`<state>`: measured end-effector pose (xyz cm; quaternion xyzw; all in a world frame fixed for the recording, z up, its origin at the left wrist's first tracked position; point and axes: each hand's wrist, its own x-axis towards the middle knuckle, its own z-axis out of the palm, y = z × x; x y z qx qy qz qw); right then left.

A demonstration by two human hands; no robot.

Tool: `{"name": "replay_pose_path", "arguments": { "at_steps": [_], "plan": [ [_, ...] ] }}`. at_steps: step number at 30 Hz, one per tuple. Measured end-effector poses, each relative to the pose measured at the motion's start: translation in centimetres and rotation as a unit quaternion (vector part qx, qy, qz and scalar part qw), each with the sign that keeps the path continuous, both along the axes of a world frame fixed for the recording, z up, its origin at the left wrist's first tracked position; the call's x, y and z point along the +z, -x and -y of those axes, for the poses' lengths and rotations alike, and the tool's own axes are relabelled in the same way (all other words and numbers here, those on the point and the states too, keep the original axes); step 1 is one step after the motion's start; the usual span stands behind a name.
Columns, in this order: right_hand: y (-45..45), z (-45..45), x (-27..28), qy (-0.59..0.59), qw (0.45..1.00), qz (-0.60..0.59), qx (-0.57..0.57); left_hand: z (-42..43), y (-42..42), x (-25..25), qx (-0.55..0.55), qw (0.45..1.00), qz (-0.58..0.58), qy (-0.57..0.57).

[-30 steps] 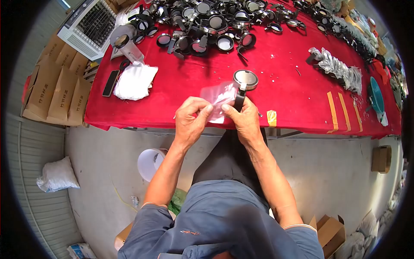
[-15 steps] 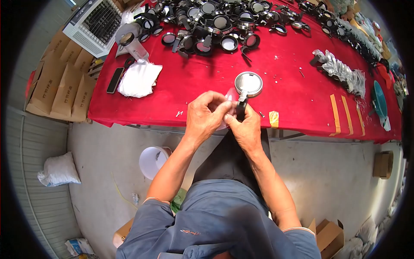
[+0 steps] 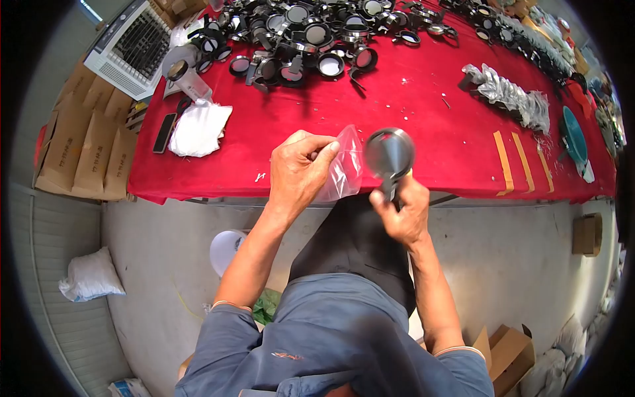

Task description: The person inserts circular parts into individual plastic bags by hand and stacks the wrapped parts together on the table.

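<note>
My left hand (image 3: pixel 297 171) pinches the top edge of a clear plastic bag (image 3: pixel 346 165), which hangs down at the table's front edge. To its right, my right hand (image 3: pixel 407 213) is closed around the black handle of a round metal lid (image 3: pixel 389 151). The lid is tilted up, slightly blurred, and apart from the bag. A large pile of similar round lids with black handles (image 3: pixel 316 34) lies farther back on the red tablecloth (image 3: pixel 264 119).
At left lie a white cloth (image 3: pixel 200 129), a phone (image 3: pixel 165 133) and a clear jar (image 3: pixel 188 81). Wrapped lids (image 3: pixel 509 99), orange tape strips (image 3: pixel 522 159) and a teal basin (image 3: pixel 574 139) are at right. A white bucket (image 3: pixel 226 251) stands on the floor.
My hands have moved apart. The right hand has swung the lid to the right and turned it, while the left holds the bag, now spread out more.
</note>
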<state>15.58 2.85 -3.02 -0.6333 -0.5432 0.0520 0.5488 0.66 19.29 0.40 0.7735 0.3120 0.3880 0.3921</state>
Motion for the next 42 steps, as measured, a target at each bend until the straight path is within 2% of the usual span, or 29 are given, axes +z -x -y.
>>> {"name": "replay_pose_path", "arguments": {
  "at_steps": [1, 2, 3, 6, 7, 9, 10, 13, 15, 17, 18, 19, 21, 22, 25, 26, 27, 29, 30, 33, 35, 36, 38, 39, 41, 42],
  "plan": [
    [0.5, 0.7, 1.0, 0.026, 0.999, -0.008, 0.043, 0.1, -0.1, 0.1, -0.026, 0.999, -0.006, -0.018],
    [0.7, 0.4, 0.9, -0.005, 0.997, -0.001, 0.077, 0.2, -0.3, 0.2, -0.053, 0.998, -0.011, -0.037],
    [0.7, 0.4, 0.2, 0.002, 0.997, 0.014, 0.077, 0.3, -0.4, 0.1, -0.060, 0.997, -0.012, -0.036],
    [-0.5, 1.3, -0.9, 0.136, 0.981, 0.130, 0.054, 0.2, -0.3, -0.1, -0.104, 0.993, -0.019, 0.046],
    [-0.6, 1.3, -0.8, 0.136, 0.981, 0.130, 0.054, 0.0, -0.3, -0.5, -0.104, 0.993, -0.019, 0.046],
    [-0.5, 1.3, -0.7, 0.159, 0.970, 0.160, 0.094, -0.5, -0.3, -1.5, -0.201, 0.979, 0.002, 0.002],
    [-0.5, 1.1, -0.4, 0.165, 0.968, 0.164, 0.096, -0.4, -0.1, -0.8, -0.214, 0.976, -0.034, -0.012],
    [-0.8, 0.2, -0.7, 0.181, 0.965, 0.169, 0.083, -0.4, -0.4, -1.3, -0.260, 0.965, -0.041, -0.018],
    [-0.9, -0.1, -1.0, 0.160, 0.971, 0.165, 0.068, -0.2, -0.4, -1.2, -0.275, 0.960, -0.038, -0.039],
    [-0.7, -0.2, -0.7, 0.200, 0.971, 0.108, 0.069, 0.0, -0.4, -1.5, -0.291, 0.957, -0.017, 0.007],
    [-0.4, -0.2, -0.8, 0.180, 0.972, 0.118, 0.089, 0.0, -0.4, -1.5, -0.269, 0.963, 0.011, -0.012],
    [-0.3, -0.2, -1.1, 0.180, 0.972, 0.118, 0.089, -0.4, -0.2, -1.2, -0.244, 0.969, -0.017, -0.028],
    [0.1, -0.3, -1.7, 0.165, 0.981, 0.080, 0.059, -1.1, 0.2, -0.7, -0.228, 0.971, -0.055, -0.037],
    [0.2, -0.5, -1.7, 0.169, 0.984, 0.013, 0.057, -1.1, 0.2, -1.0, -0.252, 0.967, -0.035, -0.026],
    [0.6, -1.6, -2.8, 0.147, 0.988, 0.021, 0.034, -0.8, -0.1, -1.5, -0.289, 0.957, -0.025, -0.017],
    [0.9, -2.0, -2.7, 0.149, 0.985, 0.085, 0.029, -0.6, -0.1, -1.5, -0.294, 0.955, -0.041, 0.006],
    [1.4, -2.3, -2.6, 0.150, 0.985, 0.085, 0.028, -0.5, -0.2, -2.0, -0.310, 0.950, -0.022, -0.008],
    [2.2, -2.8, -2.2, 0.132, 0.991, -0.022, -0.003, 0.2, -0.4, -1.0, -0.340, 0.939, -0.015, -0.048],
    [1.9, -2.7, -2.5, 0.137, 0.990, -0.031, -0.020, 0.6, -0.1, -0.4, -0.321, 0.944, -0.044, -0.064],
    [1.5, -2.8, -2.9, 0.099, 0.992, -0.062, -0.050, 1.8, 0.1, -1.8, -0.295, 0.955, 0.017, 0.004],
    [1.9, -2.7, -3.1, 0.057, 0.995, -0.069, -0.042, 3.0, -0.2, -4.2, -0.218, 0.938, 0.113, 0.244],
    [2.2, -2.7, -2.5, 0.038, 0.995, -0.086, -0.039, 3.2, -0.4, -5.3, -0.182, 0.928, 0.161, 0.283],
    [2.2, -2.9, -3.1, 0.015, 0.998, -0.062, -0.011, 3.2, -1.0, -4.9, -0.178, 0.927, 0.147, 0.296],
    [2.4, -3.0, -3.4, -0.009, 0.998, -0.070, -0.002, 3.3, -1.1, -4.5, -0.165, 0.936, 0.095, 0.294],
    [2.2, -3.2, -3.6, 0.040, 0.998, -0.055, 0.003, 2.6, -1.6, -4.5, -0.181, 0.962, 0.009, 0.203],
    [2.0, -3.4, -3.8, 0.042, 0.998, -0.041, 0.005, 2.7, -1.8, -4.4, -0.198, 0.946, 0.041, 0.255]
  ]
}}
